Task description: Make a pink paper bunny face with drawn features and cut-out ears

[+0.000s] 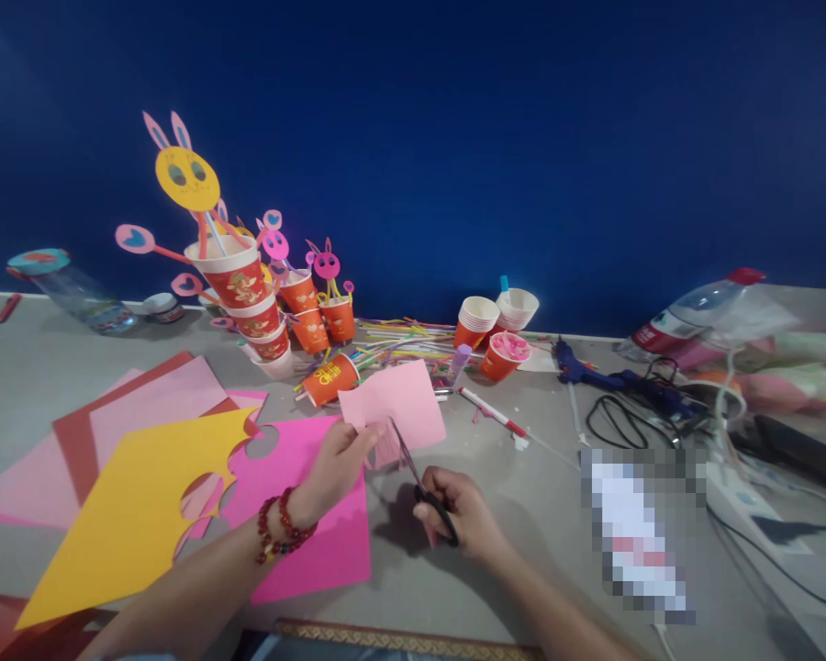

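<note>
My left hand pinches the lower left part of a light pink sheet of paper, raised a little above the table. In my right hand is a pair of scissors with black handles, its blades at the lower edge of that sheet. Strips or a flap hang at the sheet's bottom edge near my left fingers. Beneath my left arm lies a bright pink sheet. Beside it is a yellow sheet with round cut-outs along its right side.
Red and pink sheets lie at left. Paper cups with rabbit figures stand behind them. Pipe cleaners, stacked cups, a glue stick and a marker lie farther back. A glue gun, cables and a bottle occupy the right.
</note>
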Demonstrator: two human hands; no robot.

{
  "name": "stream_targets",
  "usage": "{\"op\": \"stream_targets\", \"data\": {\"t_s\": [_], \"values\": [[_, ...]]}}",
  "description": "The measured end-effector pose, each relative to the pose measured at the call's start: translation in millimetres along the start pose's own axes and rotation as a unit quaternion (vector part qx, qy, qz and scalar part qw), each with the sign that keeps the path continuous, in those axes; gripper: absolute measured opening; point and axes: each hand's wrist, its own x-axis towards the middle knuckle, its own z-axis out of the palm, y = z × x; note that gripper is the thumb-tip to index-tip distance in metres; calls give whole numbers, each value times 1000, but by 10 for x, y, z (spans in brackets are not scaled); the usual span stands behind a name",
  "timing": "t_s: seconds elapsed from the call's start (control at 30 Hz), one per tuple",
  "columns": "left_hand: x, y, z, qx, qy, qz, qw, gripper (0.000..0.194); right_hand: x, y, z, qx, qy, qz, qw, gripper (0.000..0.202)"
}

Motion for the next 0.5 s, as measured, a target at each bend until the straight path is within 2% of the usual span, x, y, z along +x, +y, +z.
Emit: {"op": "stream_targets", "data": {"t_s": [0.23,0.5], "values": [[14,-62,-22,12,-14,17,1000,35,-2,13,1,1,2,0,1000,65],[16,-22,-27,29,-4,16,999,32,7,2,-4,-5,8,3,1000,66]]}}
